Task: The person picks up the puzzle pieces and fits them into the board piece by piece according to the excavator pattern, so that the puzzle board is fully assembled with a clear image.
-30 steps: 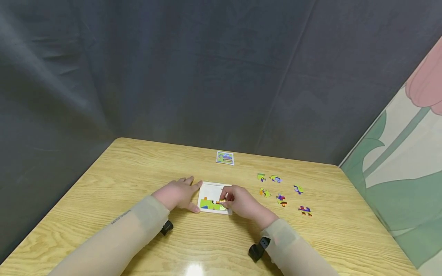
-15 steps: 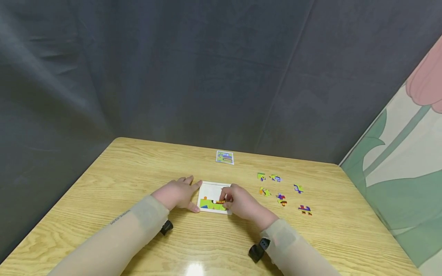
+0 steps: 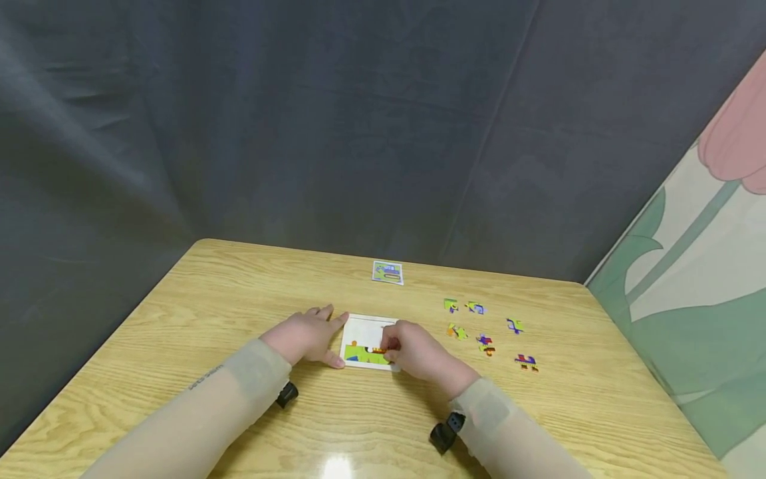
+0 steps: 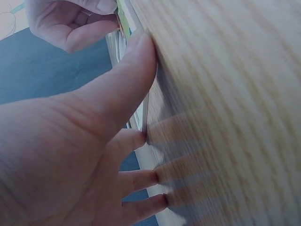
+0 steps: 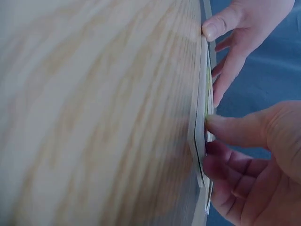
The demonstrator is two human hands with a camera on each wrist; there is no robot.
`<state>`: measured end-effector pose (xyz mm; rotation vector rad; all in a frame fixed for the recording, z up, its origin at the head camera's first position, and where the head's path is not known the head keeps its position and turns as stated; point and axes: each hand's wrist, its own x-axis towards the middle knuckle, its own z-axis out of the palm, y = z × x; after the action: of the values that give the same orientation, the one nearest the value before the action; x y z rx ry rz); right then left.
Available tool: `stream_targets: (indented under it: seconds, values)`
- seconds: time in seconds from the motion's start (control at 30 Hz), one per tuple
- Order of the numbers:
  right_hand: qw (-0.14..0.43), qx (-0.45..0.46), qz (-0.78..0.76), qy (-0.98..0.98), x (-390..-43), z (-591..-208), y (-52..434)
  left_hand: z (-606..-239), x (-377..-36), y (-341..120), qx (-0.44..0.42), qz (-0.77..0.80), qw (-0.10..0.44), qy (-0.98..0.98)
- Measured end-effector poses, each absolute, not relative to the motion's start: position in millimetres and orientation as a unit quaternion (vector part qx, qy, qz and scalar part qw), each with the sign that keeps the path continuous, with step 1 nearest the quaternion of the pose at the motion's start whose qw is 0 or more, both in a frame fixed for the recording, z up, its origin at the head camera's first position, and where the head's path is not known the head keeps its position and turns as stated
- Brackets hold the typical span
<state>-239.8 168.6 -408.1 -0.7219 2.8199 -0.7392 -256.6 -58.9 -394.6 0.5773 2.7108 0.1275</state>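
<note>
The left hand [image 3: 306, 338] lies flat on the light wooden table [image 3: 197, 313], fingers straight, its thumb and forefinger braced against the left edge of the white rectangular puzzle tray [image 3: 366, 330] near the table's middle. The right hand [image 3: 417, 350] rests at the tray's right side, fingers curled, pinching a small orange-and-green puzzle piece [image 3: 380, 350] down onto the tray's lower row.

The head view looks forward and down from above the near edge of the pale wooden worktop [image 3: 239, 313], taking in its far edge and the dark curtain. Both wrist views sit very close, skimming the wood sideways. The left wrist view faces along the white puzzle board [image 4: 143, 113]; the right wrist view meets its opposite edge [image 5: 200, 141]. All three share that board.
</note>
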Motion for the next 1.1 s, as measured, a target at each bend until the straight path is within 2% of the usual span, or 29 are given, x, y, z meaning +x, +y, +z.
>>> stream_targets:
  seconds: [0.3,0.37,0.53,0.6,0.87,1.1]
  values:
    - [0.132,-0.264,-0.336,0.894,-246.5,-392.7,195.1,-395.1,-257.4,-59.7,0.199,0.044,0.189,0.961]
    - [0.126,-0.246,-0.369,0.887,-251.0,-387.4,207.3,-395.3,-256.6,-59.8,0.198,0.045,0.191,0.960]
    - [0.030,-0.167,-0.353,0.920,-267.4,-373.8,245.7,-395.5,-256.2,-59.6,0.196,0.048,0.187,0.961]
    - [0.016,-0.133,-0.328,0.935,-272.5,-372.1,260.1,-396.1,-256.3,-59.8,0.195,0.049,0.187,0.962]
    - [0.081,-0.058,-0.260,0.961,-280.9,-391.1,290.0,-397.1,-256.8,-60.4,0.192,0.057,0.192,0.961]
    - [0.079,-0.042,-0.242,0.966,-284.6,-402.2,293.8,-394.9,-257.0,-59.3,0.196,0.052,0.188,0.961]
